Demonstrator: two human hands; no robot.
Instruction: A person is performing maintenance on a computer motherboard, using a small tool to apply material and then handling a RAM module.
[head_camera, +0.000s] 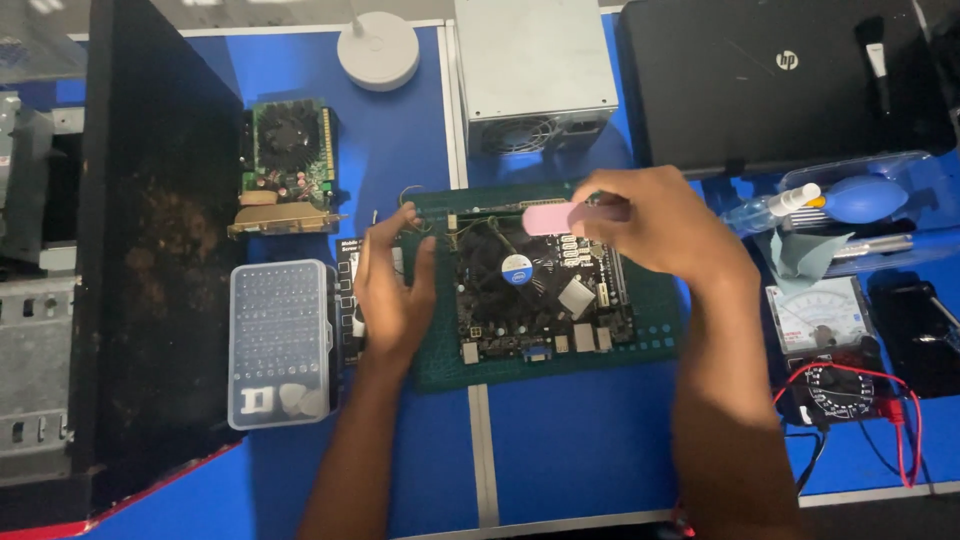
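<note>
Right hand (655, 225) pinches a pink rectangular eraser (555, 217) above the green motherboard (540, 285) mid-surface; left hand (390, 285), fingers loosely open and empty, steadies the board's left edge. Rubbing seems unfinished.

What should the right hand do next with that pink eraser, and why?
Probably bring the pink eraser down to the memory stick at the motherboard's top edge. The right hand holds the eraser just above it, while the left hand rests at the board's left edge.
</note>
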